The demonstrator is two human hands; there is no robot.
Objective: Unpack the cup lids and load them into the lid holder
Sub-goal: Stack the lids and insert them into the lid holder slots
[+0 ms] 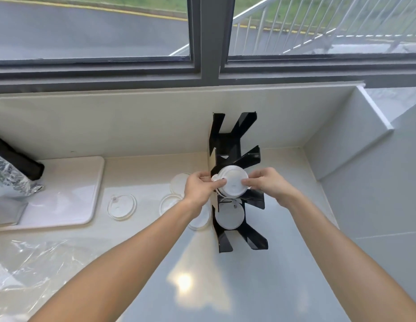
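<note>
A black lid holder with slanted fins stands on the pale counter, against the back wall. Both hands hold a stack of white cup lids over its middle compartment. My left hand grips the stack's left edge, thumb on top. My right hand pinches the right edge. Another white lid stack sits in the nearer compartment. Several clear lids lie loose on the counter to the left, one on its own and others partly hidden behind my left wrist.
A white mat lies at the left with a foil bag on it. Crumpled clear plastic wrap covers the near left counter. A window frame runs along the back; a white wall corner closes the right side.
</note>
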